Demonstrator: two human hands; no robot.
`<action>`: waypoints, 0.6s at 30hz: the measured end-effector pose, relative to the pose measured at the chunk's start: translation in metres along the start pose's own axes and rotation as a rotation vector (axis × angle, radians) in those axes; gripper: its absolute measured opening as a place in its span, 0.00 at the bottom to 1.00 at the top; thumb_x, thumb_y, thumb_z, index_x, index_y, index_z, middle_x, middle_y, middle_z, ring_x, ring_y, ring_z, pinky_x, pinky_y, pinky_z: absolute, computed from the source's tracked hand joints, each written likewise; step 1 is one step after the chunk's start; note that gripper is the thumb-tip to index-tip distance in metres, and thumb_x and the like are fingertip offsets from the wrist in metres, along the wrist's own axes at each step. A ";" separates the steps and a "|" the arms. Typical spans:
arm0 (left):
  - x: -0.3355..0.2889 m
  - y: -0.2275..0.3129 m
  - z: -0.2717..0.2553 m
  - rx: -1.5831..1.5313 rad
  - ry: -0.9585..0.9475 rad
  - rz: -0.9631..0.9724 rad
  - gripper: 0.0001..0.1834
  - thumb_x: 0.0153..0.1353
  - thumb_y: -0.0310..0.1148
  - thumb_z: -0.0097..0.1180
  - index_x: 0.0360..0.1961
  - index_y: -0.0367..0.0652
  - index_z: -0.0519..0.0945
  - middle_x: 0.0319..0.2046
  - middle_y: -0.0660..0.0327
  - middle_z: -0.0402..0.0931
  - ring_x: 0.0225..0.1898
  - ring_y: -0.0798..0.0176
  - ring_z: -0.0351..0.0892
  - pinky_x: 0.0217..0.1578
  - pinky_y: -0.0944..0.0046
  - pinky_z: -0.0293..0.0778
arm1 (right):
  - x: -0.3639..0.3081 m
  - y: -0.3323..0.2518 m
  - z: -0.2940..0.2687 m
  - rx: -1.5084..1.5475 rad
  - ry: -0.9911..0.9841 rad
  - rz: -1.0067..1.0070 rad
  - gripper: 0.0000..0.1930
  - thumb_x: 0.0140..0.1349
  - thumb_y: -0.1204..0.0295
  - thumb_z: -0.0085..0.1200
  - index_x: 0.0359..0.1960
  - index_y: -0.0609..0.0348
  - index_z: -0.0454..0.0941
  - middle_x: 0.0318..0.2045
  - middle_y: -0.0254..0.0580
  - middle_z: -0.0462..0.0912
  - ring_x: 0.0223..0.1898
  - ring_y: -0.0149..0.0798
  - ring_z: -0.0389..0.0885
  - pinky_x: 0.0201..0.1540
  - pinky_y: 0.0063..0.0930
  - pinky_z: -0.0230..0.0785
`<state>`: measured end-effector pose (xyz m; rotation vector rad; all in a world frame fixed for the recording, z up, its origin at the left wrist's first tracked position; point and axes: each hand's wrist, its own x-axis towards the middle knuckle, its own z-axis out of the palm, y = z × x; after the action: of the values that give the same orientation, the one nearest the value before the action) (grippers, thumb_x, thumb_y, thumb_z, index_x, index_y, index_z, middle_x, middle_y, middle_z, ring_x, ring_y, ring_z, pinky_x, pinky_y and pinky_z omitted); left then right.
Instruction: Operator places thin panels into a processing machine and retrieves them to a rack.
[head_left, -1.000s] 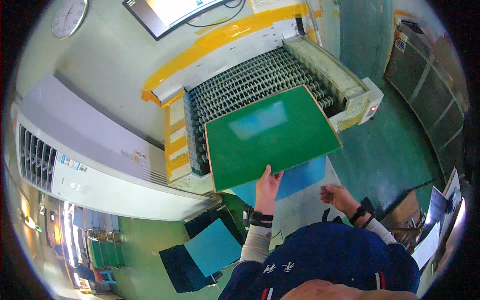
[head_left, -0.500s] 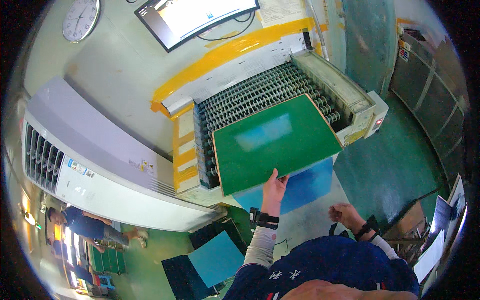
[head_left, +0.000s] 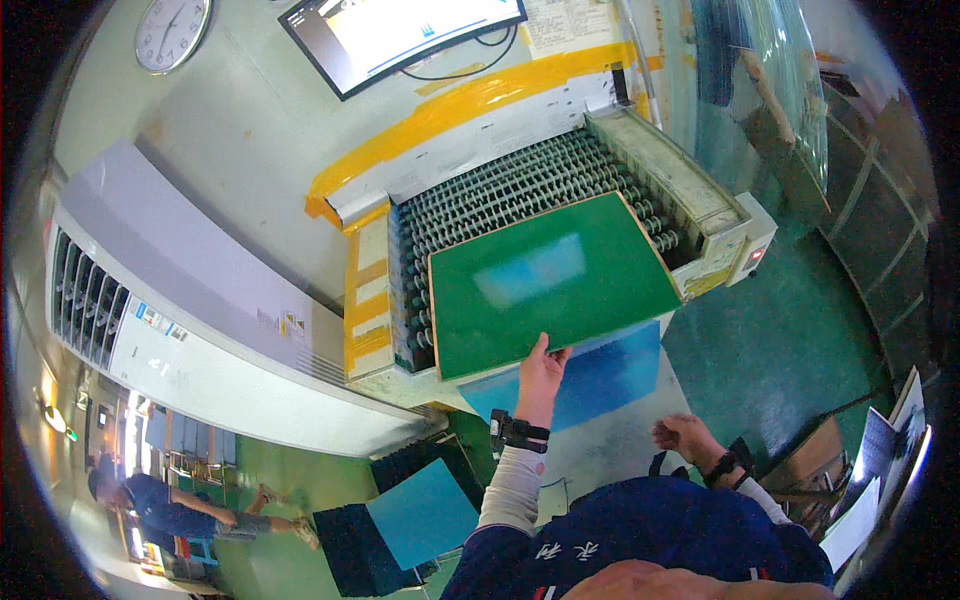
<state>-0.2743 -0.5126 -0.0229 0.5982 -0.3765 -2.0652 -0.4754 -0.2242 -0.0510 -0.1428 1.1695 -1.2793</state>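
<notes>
My left hand (head_left: 541, 378) grips the near edge of a flat green panel (head_left: 550, 285) with a thin copper-coloured rim, thumb on top and fingers underneath. The panel lies tilted over the front of a roller conveyor (head_left: 500, 165), its far part resting over the rows of dark rollers. A pale glare shows on its green face. Nearer to me, my right hand (head_left: 688, 438) hovers apart from the panel, fingers loosely curled and nothing in it. Below the panel's near edge a blue sheet (head_left: 610, 380) is visible, partly hidden by the panel and my left hand.
A white air conditioner (head_left: 240, 340) stands left of the conveyor. A light-blue board (head_left: 425, 512) lies on dark material at lower left. Panels (head_left: 860, 490) lean at right. Another person (head_left: 180, 505) is at far left. A screen (head_left: 400, 35) hangs above.
My view has shifted slightly. My left hand keeps its grip on the panel, which has barely moved. My right hand's fingers have curled a little. The person at far left has moved.
</notes>
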 end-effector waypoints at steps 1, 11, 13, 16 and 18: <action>0.003 -0.002 -0.003 0.018 0.027 -0.012 0.13 0.65 0.34 0.55 0.48 0.40 0.73 0.43 0.57 0.77 0.43 0.56 0.77 0.43 0.56 0.78 | 0.002 -0.003 -0.004 0.010 -0.020 0.000 0.11 0.66 0.69 0.51 0.39 0.67 0.77 0.32 0.45 0.82 0.32 0.41 0.81 0.36 0.34 0.75; 0.009 -0.003 -0.003 0.123 0.179 -0.088 0.18 0.65 0.41 0.55 0.47 0.38 0.72 0.42 0.52 0.75 0.39 0.52 0.77 0.38 0.58 0.80 | 0.024 -0.017 -0.024 -0.036 -0.050 0.019 0.11 0.66 0.68 0.50 0.39 0.65 0.78 0.33 0.44 0.82 0.35 0.39 0.82 0.39 0.35 0.75; 0.009 -0.004 0.003 0.135 0.181 -0.094 0.18 0.66 0.41 0.54 0.48 0.38 0.72 0.40 0.52 0.77 0.38 0.53 0.78 0.36 0.60 0.80 | 0.024 -0.019 -0.034 -0.009 -0.039 0.000 0.11 0.66 0.68 0.50 0.38 0.65 0.78 0.33 0.45 0.82 0.34 0.40 0.82 0.38 0.35 0.75; 0.005 -0.006 0.004 0.149 0.157 -0.082 0.17 0.66 0.40 0.54 0.46 0.37 0.73 0.39 0.51 0.78 0.37 0.53 0.79 0.36 0.61 0.80 | 0.021 -0.017 -0.052 0.065 -0.021 -0.030 0.11 0.66 0.68 0.50 0.38 0.66 0.78 0.33 0.46 0.82 0.33 0.40 0.82 0.37 0.36 0.75; 0.008 -0.008 0.007 0.180 0.199 -0.051 0.17 0.66 0.40 0.54 0.45 0.36 0.73 0.38 0.51 0.78 0.36 0.54 0.79 0.36 0.62 0.80 | 0.019 -0.020 -0.067 0.129 -0.004 -0.037 0.11 0.65 0.68 0.50 0.38 0.66 0.77 0.33 0.46 0.82 0.32 0.40 0.81 0.36 0.36 0.75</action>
<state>-0.2868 -0.5149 -0.0232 0.9221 -0.4363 -2.0104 -0.5410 -0.2132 -0.0803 -0.0722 1.0814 -1.3821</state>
